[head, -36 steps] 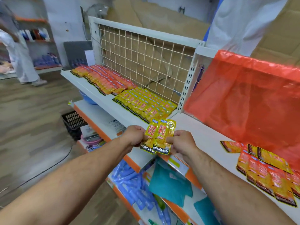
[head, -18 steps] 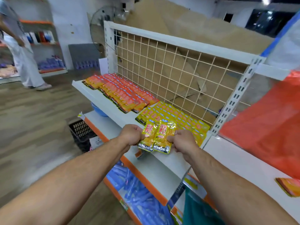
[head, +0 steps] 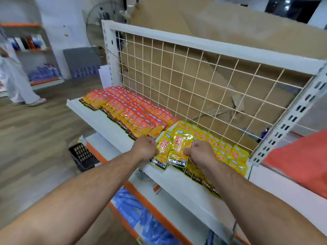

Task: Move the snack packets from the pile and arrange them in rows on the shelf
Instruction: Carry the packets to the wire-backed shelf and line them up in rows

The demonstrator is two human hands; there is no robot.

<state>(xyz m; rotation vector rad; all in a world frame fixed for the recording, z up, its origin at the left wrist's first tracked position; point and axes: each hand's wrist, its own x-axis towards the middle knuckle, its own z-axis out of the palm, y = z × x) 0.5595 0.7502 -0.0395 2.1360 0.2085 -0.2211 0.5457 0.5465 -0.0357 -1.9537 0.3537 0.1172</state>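
Pinching a pair of yellow snack packets (head: 178, 150) between them, the left hand (head: 146, 148) and the right hand (head: 200, 153) are curling their fingers onto the pair's outer edges. The left is gripping the left packet and the right is gripping the right one.

Running from far left to near right, the white shelf (head: 106, 119) is backed by a wire grid (head: 194, 82), with brown cardboard (head: 238, 32) standing behind it. Across the shelf's far half, rows of orange packets (head: 131, 110) are lying overlapped. Next to them, rows of yellow packets (head: 224, 149) are filling the stretch up against the grid. The held pair is sitting over the near-left corner of the yellow rows, just beside the last orange row; whether it is resting on them cannot be told.

Each held packet is showing glossy yellow film, red characters, a small blue patch at the top and a black band reading KONCHEW at the bottom. The right packet is overlapping the left.

Both forearms are reaching forward, knuckles up and fists nearly level.
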